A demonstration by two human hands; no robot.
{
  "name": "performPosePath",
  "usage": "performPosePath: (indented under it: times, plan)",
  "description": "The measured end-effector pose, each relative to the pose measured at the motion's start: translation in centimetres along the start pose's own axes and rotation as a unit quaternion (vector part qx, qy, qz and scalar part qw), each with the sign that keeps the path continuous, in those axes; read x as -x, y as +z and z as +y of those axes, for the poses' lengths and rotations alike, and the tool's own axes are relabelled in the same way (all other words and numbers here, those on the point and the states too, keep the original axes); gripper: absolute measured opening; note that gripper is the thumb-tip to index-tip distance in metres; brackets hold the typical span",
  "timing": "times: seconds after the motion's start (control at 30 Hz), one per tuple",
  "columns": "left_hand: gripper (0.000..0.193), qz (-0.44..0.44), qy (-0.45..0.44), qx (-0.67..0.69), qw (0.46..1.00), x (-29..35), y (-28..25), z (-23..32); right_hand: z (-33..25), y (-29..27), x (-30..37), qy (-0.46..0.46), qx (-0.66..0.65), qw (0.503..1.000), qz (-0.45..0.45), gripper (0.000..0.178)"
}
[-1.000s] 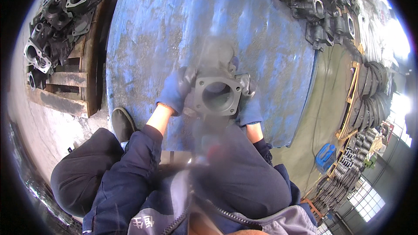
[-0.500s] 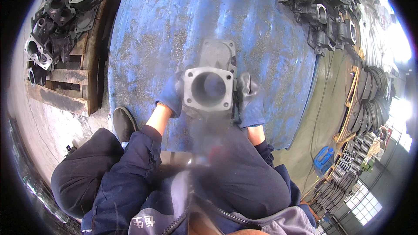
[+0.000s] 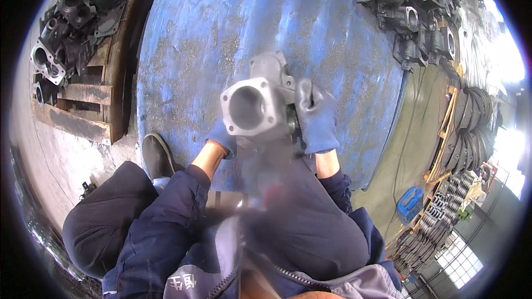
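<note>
A grey metal casting (image 3: 267, 91) with a square, four-holed flange around a wide round bore is held up between my hands, over the blue work surface (image 3: 188, 50). It is tilted, its bore facing up and to the left. My left hand (image 3: 223, 135), in a blue glove, grips its lower left side; the casting hides most of those fingers. On the right side, my right hand (image 3: 317, 113), in a blue glove with a dark coated palm, is closed on the casting's edge, fingers curled.
Several similar dark castings (image 3: 72, 5) lie heaped on a wooden pallet (image 3: 113, 97) at the left. Another heap of castings (image 3: 413, 16) sits at the far right. A blue jug (image 3: 410, 205) stands on the floor at the right, near stacked metal parts (image 3: 443, 210). My shoe (image 3: 158, 158) is beside the surface's left edge.
The casting has turned and tilted, its flange shifting left and its bore now facing more leftward. My right hand has moved slightly up and left with it; my left hand has lowered a little.
</note>
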State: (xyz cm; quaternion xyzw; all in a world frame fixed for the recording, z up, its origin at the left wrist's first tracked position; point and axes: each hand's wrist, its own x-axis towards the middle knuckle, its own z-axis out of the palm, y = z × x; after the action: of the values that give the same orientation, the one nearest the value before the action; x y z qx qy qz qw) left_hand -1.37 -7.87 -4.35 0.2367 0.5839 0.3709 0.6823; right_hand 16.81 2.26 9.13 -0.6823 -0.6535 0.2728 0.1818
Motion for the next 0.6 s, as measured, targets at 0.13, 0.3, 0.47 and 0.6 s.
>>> performPosePath:
  times: [0.13,0.3,0.47,0.6]
  plan:
    - [0.041,0.033,-0.089,0.232,0.968,-1.0,0.3,4.4,3.6,0.3,1.6,0.016,-0.074,0.997,0.001,0.025]
    - [0.049,0.084,0.112,-0.196,0.971,-0.9,0.6,9.8,8.0,3.1,2.0,-0.230,0.043,0.968,0.092,0.016]
    - [0.048,0.041,0.112,-0.234,0.965,-0.1,0.7,12.8,10.4,5.5,3.4,0.010,-0.269,0.962,0.053,0.007]
    - [0.054,0.041,0.148,-0.245,0.957,-0.3,0.3,13.0,10.2,6.2,3.2,0.014,-0.307,0.951,0.036,0.006]
